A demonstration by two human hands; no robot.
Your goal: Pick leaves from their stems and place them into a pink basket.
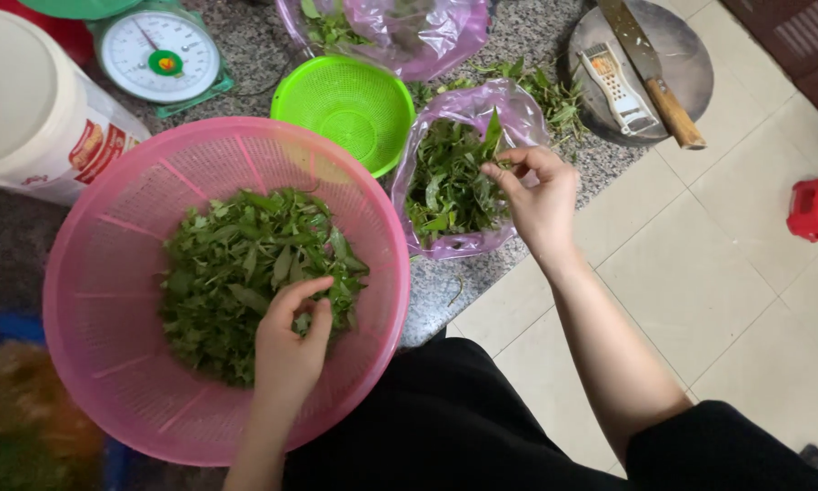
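Nearest the camera, dark trousers [445, 427] fill the bottom edge, both bare forearms reaching out above them. Left hand [289, 350] rests inside the pink colander [100, 273], fingers curled narrow and pinched over the heap of picked green leaves [236, 273]; a leaf or two sits under the fingertips, grip not clear beyond that. Colander sits at the counter edge, partly overhanging it.

Right hand [538, 195] is further out, at the mouth of a pink plastic bag [482, 109] lying open on the speckled granite counter [445, 291]. Thumb and fingers are closed on a leafy sprig [493, 136] that stands up from the greens in the bag.

Just behind, a small green colander [354, 105], touching the pink one's rim. Loose stems [554, 100] lie scattered right of the bag. A second pink bag [409, 32] with greens at the far edge.

Far left: a white tub [27, 109] and a dial kitchen scale [159, 56]. Far right: a round chopping block [682, 55] carrying a cleaver [650, 68] and a peeler [613, 86]. A red stool [816, 207] stands on the tiled floor [700, 291].
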